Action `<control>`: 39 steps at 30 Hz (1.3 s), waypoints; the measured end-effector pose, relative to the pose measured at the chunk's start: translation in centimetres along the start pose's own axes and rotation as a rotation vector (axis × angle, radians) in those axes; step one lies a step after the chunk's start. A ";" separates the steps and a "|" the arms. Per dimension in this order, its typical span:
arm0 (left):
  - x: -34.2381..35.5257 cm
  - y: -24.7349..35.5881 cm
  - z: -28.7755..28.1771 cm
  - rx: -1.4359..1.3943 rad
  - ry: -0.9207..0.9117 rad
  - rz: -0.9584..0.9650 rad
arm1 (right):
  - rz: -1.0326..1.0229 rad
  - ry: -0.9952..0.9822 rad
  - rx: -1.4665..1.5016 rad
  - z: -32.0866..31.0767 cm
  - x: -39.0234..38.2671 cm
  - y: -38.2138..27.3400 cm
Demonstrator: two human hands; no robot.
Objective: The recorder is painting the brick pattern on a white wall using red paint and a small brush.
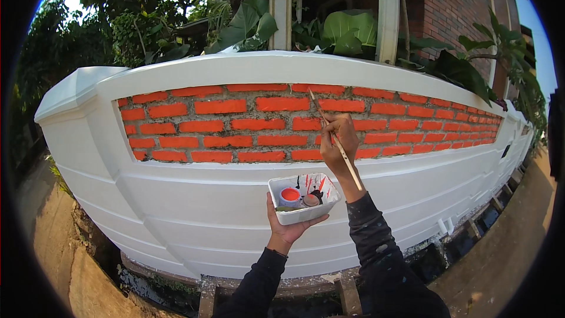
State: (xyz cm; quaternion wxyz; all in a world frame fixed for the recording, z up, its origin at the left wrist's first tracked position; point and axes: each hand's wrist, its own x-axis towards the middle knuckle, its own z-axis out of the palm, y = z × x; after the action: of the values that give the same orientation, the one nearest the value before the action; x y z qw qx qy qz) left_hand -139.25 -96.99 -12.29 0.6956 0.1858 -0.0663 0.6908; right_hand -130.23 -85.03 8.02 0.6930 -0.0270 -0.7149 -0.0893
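Well, nearest to me come the dark sleeves point(376, 253), the right one flecked with pale spots. The left hand point(286, 229) cradles a white tub point(300, 217) from below, thumb up along its left side and fingers spread beneath. Inside the tub stand a small cup of orange paint point(289, 195) and, just beside it, a round brownish container point(311, 200); red and black smears streak the inner walls.

Higher up, and apart from the left, the right hand point(340, 143) is closed around a slim paintbrush point(347, 162), pinching it partway along the pale handle. The brush's long axis runs at a steep slant: butt end low and to the right, by the wrist, bristles pointing up and a little left. It cuts across the brick rows rather than following them. The tip lies over an orange brick point(327, 90) in the top row (whether it actually touches, I can't tell from here).

Rough grey mortar point(252, 105) separates the orange bricks, and a smooth white wall point(194, 200) frames the whole panel. Behind it rise two pale posts point(280, 12), broad green leaves point(351, 28) and, farther right, a brick building point(450, 6).
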 end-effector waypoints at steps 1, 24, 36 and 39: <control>-0.1 0.1 -0.2 -0.009 0.001 -0.004 | 0.016 0.009 0.055 -0.1 0.1 -0.7; -0.2 0.0 -0.4 -0.002 -0.020 0.017 | 0.064 0.125 -0.067 -1.2 0.4 1.9; -0.6 0.6 -0.3 -0.004 -0.005 0.019 | 0.169 0.120 -0.034 -2.1 -0.1 1.9; -0.6 0.7 -0.5 0.005 0.010 0.022 | 0.109 0.069 0.058 -0.6 -0.2 0.4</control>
State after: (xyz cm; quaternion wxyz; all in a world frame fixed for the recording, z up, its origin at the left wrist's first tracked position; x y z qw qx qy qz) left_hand -140.02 -97.34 -12.86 0.6880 0.1832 -0.0630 0.6994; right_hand -129.52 -84.70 7.83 0.7214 -0.0427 -0.6905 -0.0314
